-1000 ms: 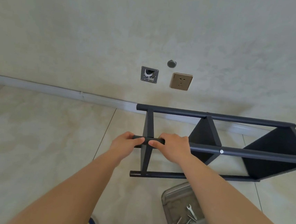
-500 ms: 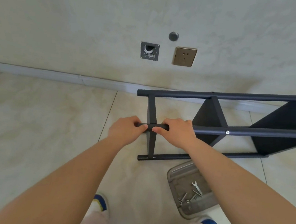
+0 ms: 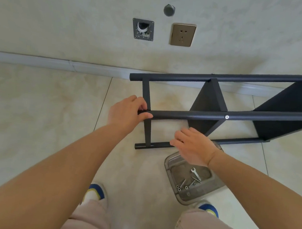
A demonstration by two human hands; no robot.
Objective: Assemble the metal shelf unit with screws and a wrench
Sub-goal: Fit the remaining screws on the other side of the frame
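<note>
The black metal shelf unit (image 3: 212, 101) lies on its side on the tiled floor, its poles running left to right. My left hand (image 3: 127, 112) grips the left end of the upper front pole (image 3: 183, 114), where a silver screw head (image 3: 226, 117) shows further right. My right hand (image 3: 195, 146) hovers with fingers spread and nothing in it, between the two front poles and above a clear plastic tray (image 3: 170, 169). In the tray lie a small silver wrench (image 3: 195, 174) and several screws (image 3: 184, 185).
A wall with a skirting board (image 3: 59, 63) runs close behind the shelf, with a brass socket (image 3: 183, 34) and an open wall box (image 3: 143, 29). My two shoes (image 3: 94, 194) stand just below the tray on beige floor tiles.
My right hand has let go of the upper pole and dropped toward the tray, fingers now spread. My left hand still holds the pole's end. The view has tilted down and my legs now show.
</note>
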